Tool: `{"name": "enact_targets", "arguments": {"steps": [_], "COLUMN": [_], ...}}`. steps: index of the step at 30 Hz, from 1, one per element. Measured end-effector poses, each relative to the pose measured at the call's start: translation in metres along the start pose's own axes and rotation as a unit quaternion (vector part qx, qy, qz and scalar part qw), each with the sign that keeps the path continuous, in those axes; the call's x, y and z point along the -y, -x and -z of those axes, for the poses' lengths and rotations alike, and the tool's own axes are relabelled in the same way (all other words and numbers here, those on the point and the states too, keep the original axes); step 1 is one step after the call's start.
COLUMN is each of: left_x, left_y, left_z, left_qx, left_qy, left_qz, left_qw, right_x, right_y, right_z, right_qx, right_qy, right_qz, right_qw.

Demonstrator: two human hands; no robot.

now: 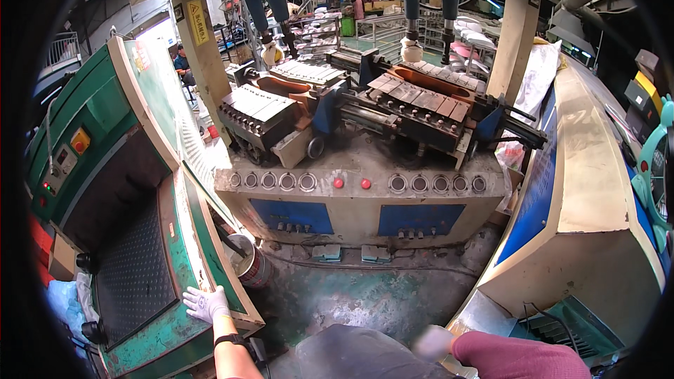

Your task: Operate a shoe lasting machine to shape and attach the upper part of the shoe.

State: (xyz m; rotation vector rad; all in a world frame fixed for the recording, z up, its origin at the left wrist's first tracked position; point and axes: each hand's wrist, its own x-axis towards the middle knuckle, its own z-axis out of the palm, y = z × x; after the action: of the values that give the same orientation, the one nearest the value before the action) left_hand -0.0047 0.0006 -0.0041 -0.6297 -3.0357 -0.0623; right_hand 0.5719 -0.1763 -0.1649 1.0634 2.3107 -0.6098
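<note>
My left hand [207, 304], in a pale glove, lies on the edge of the green machine [158, 330], its fingers spread and nothing held. A dark band goes round that wrist. Low in the picture, by my dark-clad lap, my right hand [434, 343] is a pale blur beside a maroon sleeve [516, 355]; its fingers cannot be made out. Within the green machine a dark dotted belt [138, 267] slopes down beside my left hand. Just beyond that hand stands a round bucket [247, 264] with a stick-like handle in it.
Ahead stands a cream two-station press [354, 189] with metal clamp blocks [260, 104], gauges and two red buttons. Two pedals [375, 254] sit at its base. A cream and blue machine [576, 238] flanks my right. Shelves and a seated person [182, 63] are farther back.
</note>
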Motion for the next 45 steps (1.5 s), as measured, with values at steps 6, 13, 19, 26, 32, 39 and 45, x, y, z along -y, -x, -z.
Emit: {"name": "enact_targets", "arguments": {"steps": [6, 13, 19, 26, 32, 39, 45], "left_x": [-0.001, -0.001, -0.001, -0.001, -0.001, 0.0, -0.007], "left_y": [0.002, 0.003, 0.003, 0.002, 0.003, 0.002, 0.004], "left_z": [0.0, 0.004, 0.003, 0.001, 0.003, 0.002, 0.002], "left_qx": [-0.003, 0.001, 0.002, 0.002, 0.003, 0.008, 0.007], "left_qy": [0.004, -0.002, -0.003, -0.003, -0.005, -0.006, -0.008], "left_qz": [-0.001, -0.003, -0.003, -0.006, -0.003, -0.001, -0.005], "left_qw": [1.0, 1.0, 1.0, 1.0, 1.0, 1.0, 1.0], "right_x": [-0.001, -0.001, -0.002, -0.002, -0.002, 0.001, -0.003], "right_y": [0.001, 0.001, -0.001, 0.0, -0.001, 0.001, 0.003], "right_z": [-0.002, -0.002, -0.005, -0.001, -0.005, 0.003, 0.002], "right_qx": [-0.013, -0.013, -0.016, -0.001, -0.003, 0.007, 0.001], "right_qy": [0.002, -0.016, -0.017, -0.01, -0.011, -0.007, -0.011], "right_qz": [0.006, -0.001, 0.001, 0.001, 0.002, 0.001, -0.005], "right_qw": [1.0, 1.0, 1.0, 1.0, 1.0, 1.0, 1.0]}}
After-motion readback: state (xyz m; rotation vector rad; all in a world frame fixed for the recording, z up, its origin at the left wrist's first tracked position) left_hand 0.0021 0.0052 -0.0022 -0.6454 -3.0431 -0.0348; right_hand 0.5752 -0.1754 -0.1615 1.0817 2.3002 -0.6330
